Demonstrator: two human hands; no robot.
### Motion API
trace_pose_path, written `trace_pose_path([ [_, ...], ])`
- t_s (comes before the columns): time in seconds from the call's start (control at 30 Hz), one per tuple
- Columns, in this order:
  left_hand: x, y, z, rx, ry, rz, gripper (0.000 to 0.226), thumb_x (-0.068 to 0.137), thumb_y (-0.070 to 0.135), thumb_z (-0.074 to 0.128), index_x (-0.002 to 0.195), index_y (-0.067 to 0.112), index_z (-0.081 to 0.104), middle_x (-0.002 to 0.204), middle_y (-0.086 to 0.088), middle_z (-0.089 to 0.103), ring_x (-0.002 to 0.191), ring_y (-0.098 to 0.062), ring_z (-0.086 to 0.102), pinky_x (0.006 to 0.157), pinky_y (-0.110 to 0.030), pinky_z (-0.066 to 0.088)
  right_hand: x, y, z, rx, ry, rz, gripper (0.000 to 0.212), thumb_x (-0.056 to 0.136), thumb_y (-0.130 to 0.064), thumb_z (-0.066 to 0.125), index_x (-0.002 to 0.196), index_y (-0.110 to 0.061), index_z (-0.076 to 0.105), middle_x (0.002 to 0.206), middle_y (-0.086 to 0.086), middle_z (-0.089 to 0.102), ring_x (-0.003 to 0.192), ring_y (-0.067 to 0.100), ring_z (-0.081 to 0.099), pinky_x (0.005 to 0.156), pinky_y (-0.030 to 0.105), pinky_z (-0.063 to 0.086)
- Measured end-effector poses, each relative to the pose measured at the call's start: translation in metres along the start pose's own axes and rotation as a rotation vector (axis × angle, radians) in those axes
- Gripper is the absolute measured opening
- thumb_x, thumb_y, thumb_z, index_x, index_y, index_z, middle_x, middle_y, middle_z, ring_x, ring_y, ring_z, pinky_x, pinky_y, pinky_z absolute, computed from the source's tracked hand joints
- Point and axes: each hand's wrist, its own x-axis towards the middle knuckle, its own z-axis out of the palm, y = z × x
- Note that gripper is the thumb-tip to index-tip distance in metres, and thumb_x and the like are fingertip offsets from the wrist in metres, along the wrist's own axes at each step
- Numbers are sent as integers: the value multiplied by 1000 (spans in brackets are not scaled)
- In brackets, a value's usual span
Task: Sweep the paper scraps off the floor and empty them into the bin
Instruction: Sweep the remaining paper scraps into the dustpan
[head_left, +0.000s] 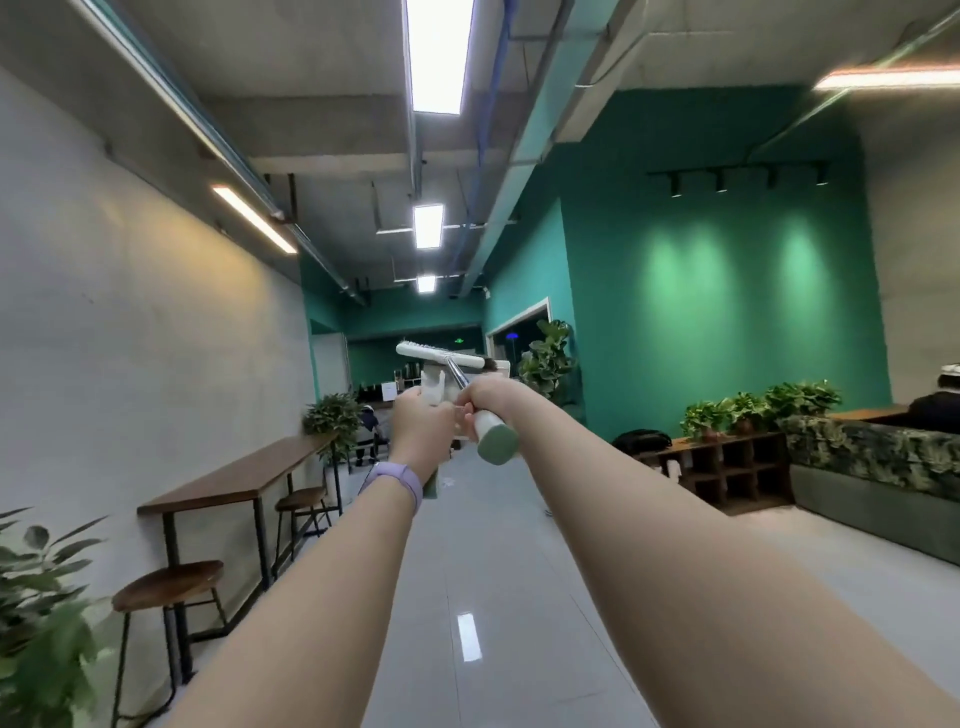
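Broom (451, 375) held mid-air, shaft pointing far, head crosswise at far end. Right hand (485, 402) curled round its grip; left hand (420, 426) grips a white-green handle (dustpan's, probably).

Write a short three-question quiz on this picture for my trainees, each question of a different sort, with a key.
1. True or false: the right hand grips the broom by its handle.
2. Which wrist wears the purple band? A. left B. right C. neither
3. Fill in: the broom's head is held ____ the hands, pointing away from the person.

Key: 1 true. 2 A. 3 above; the left hand also holds something pale, but what it is cannot be told.
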Motion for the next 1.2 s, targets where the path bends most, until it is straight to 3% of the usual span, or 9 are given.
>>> trace_pose_path([
  [0.13, 75, -45, 50, -68, 98, -50, 26, 87, -4, 49, 68, 13, 45, 61, -4, 50, 54, -17, 45, 44, -23, 34, 106, -7, -29, 30, -45, -27, 6, 93, -8, 48, 89, -8, 53, 58, 1, 49, 34, 8, 45, 32, 18, 37],
  [0.23, 133, -83, 87, -106, 128, -75, 14, 86, 1, 51, 75, 10, 55, 70, -10, 63, 64, -26, 61, 52, -38, 54, 187, -12, -56, 43, -85, -59, 9, 96, -11, 52, 87, -9, 54, 51, 1, 52, 33, 8, 46, 31, 19, 38],
  [0.27, 152, -95, 96, -117, 130, -75, 13, 86, 2, 52, 76, 10, 56, 72, -11, 64, 66, -28, 63, 53, -40, 54, 212, -13, -62, 63, -101, -55, 11, 96, -12, 54, 85, -10, 54, 48, 1, 52, 32, 8, 47, 31, 19, 38],
  [0.43, 256, -164, 117, -49, 122, -104, 12, 88, 4, 52, 77, 8, 55, 71, -12, 63, 63, -25, 57, 51, -28, 42, 325, -11, -62, 185, -154, 15, 6, 94, -14, 60, 92, -9, 57, 49, -1, 49, 34, 7, 45, 32, 18, 38],
  [0.77, 464, -314, 140, -80, 191, -121, 16, 87, 7, 58, 71, 10, 56, 66, -9, 62, 60, -26, 56, 49, -25, 40, 561, -30, -41, 243, -196, 87, 15, 98, -9, 52, 83, -8, 53, 45, -2, 44, 29, 5, 42, 31, 15, 38],
  [0.97, 608, -390, 147, -40, 153, -82, 20, 88, 6, 51, 71, 15, 56, 69, -7, 61, 64, -27, 56, 55, -30, 46, 705, -59, -25, 264, -190, 120, 22, 100, -7, 46, 79, -5, 50, 44, 1, 43, 28, 4, 39, 30, 11, 35],
  [1.1, 701, -440, 163, -26, 144, -100, 8, 80, 9, 53, 75, 14, 56, 72, -6, 63, 66, -29, 58, 62, -41, 54, 798, -77, -24, 255, -158, 106, 22, 100, -8, 46, 79, -6, 52, 43, 0, 42, 28, 4, 39, 30, 13, 36],
  [1.2, 763, -479, 179, -23, 102, -85, 11, 77, 10, 54, 71, 18, 52, 69, -4, 60, 64, -28, 55, 59, -37, 50, 874, -82, -30, 253, -133, 91, 22, 101, -8, 45, 80, -8, 53, 44, -1, 42, 28, 3, 38, 29, 13, 36],
])
